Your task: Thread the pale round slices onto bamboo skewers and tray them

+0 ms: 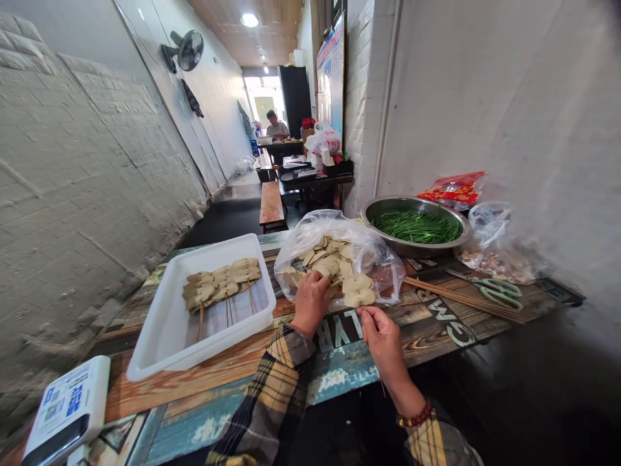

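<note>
My left hand (pixel 310 299) reaches into an open clear plastic bag (pixel 339 259) full of flat beige round slices, fingers curled among them. My right hand (pixel 383 340) pinches a thin bamboo skewer (pixel 361 309) with three beige slices (pixel 359 290) threaded on its top. The skewer's lower end sticks out below my wrist. To the left, a white plastic tray (pixel 160 336) holds several finished skewers (pixel 220 285) of the same slices, lying side by side.
A steel bowl of green stalks (pixel 414 226) stands behind the bag. Loose bamboo skewers (pixel 456 298) and green-handled scissors (pixel 499 291) lie right. Plastic bags (pixel 490 246) sit by the wall. A white device (pixel 68 408) lies front left. A person sits far back.
</note>
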